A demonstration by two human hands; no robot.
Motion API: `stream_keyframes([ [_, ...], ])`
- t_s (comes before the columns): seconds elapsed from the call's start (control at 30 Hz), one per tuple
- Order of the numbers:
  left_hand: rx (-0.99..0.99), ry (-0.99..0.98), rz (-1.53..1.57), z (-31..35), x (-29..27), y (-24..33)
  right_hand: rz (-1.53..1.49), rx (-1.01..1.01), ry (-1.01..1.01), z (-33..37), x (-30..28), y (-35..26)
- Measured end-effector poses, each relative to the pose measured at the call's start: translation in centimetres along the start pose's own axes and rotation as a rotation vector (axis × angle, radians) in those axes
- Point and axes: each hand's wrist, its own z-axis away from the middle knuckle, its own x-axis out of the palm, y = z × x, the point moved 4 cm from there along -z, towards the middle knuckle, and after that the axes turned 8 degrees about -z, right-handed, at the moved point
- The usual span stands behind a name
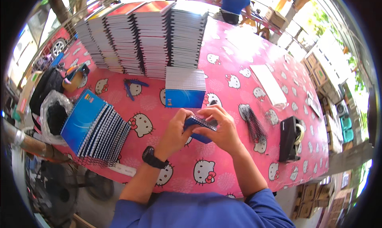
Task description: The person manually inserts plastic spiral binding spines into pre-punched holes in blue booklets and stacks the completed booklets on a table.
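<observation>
Near the table's front middle, my left hand (175, 133) and my right hand (221, 129) both grip a small blue notebook (203, 138). It is tilted, with its edge turned up toward me and dark spiral binding showing along that edge. My thumbs meet near the binding, and the fingers hide much of the cover. A black watch is on my left wrist. Just beyond my hands lies a pile of blue-covered notebooks (185, 98), fanned so their white edges show. To the right of my right hand rest several dark binding coils (254, 124).
Tall notebook stacks (153, 41) rise at the back left. Bound blue notebooks (85, 114) lean in a row at left, near blue-handled pliers (130, 88). A black tape dispenser (287, 139) and a white strip (268, 84) occupy the right side. A person (234, 5) sits beyond the pink-covered table.
</observation>
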Motion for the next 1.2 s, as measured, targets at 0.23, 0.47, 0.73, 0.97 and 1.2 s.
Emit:
stream_keyframes([
  [0.23,-0.27,0.093,0.363,1.3,-2.3,2.4,-0.146,-0.011,0.035,0.6,0.8,-1.6],
  [0.47,-0.188,0.153,0.301,2.3,-4.1,4.0,-0.194,0.003,-0.016,0.5,1.9,-3.0],
  [0.73,-0.224,0.2,0.288,3.4,-6.3,4.6,-0.016,-0.231,-0.159,-0.4,2.8,-5.8],
  [0.97,-0.284,0.196,0.236,4.8,-10.1,5.2,0.075,-0.375,-0.318,-1.8,5.5,-8.1],
  [1.2,0.073,0.394,-0.444,5.8,-18.6,9.8,-0.028,-0.484,-0.054,-6.2,5.8,-12.0],
])
